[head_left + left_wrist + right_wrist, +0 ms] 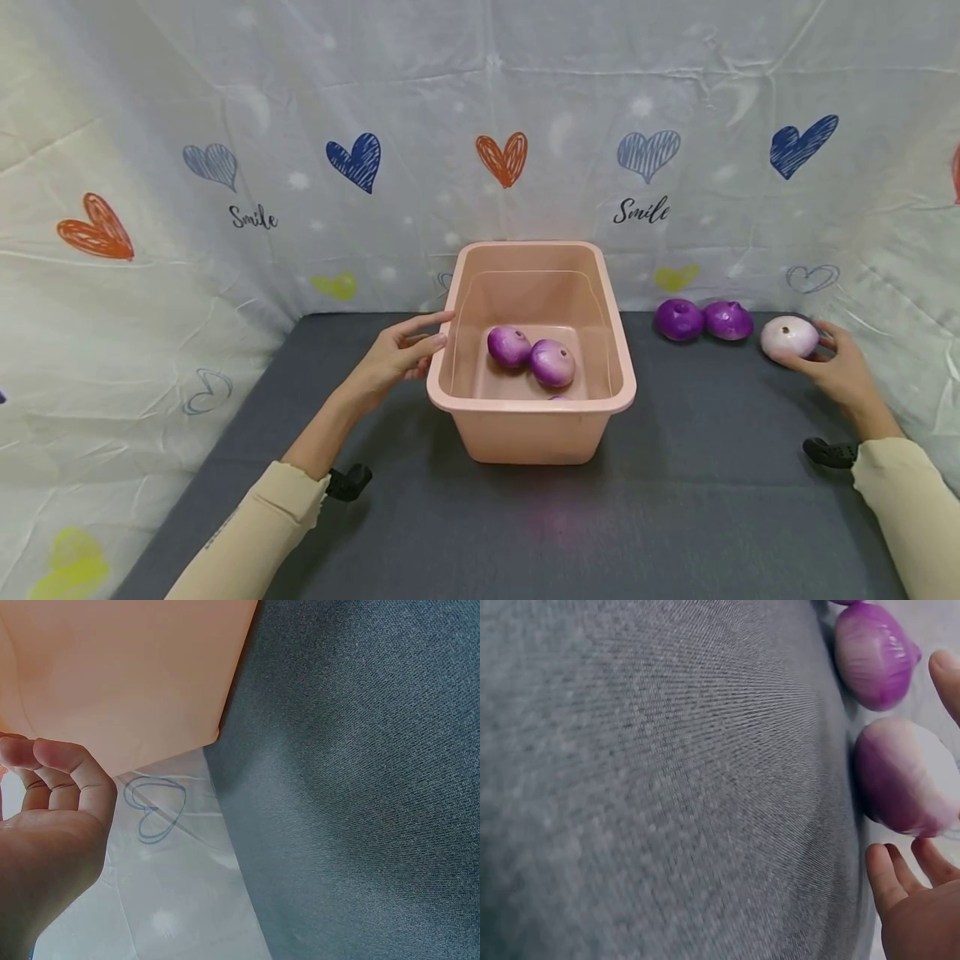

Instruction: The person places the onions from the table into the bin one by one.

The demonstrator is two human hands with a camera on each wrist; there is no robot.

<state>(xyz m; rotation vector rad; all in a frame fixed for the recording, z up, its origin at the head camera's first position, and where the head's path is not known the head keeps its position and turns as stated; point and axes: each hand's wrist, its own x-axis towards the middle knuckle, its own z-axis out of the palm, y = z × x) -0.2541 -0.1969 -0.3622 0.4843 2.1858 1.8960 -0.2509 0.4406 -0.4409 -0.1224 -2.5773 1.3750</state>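
Your right hand (pixel 840 371) is at the back right corner of the dark grey worktop (pixel 675 517), fingers curved round the pale onion (pixel 789 337) but, in the right wrist view, spread a little apart from its skin; whether they actually clamp it, you cannot tell from these views. That onion rests on the worktop, close to the heart-printed backdrop (pixel 300 125). It is a squat, rounded bulb, mostly white with a purple blush at one side, and its small dark stem end faces toward you and slightly up; its long axis runs roughly left to right along the back edge.

Just to its left lie two darker purple onions (pixel 703 320), touching each other.

Your left hand (pixel 397 354) rests against the left rim of the pink tub (pixel 525 433), fingers relaxed and gripping nothing. The tub sits mid-worktop toward the back edge, with two purple-and-white onions (pixel 531 356) lying side by side on its floor.
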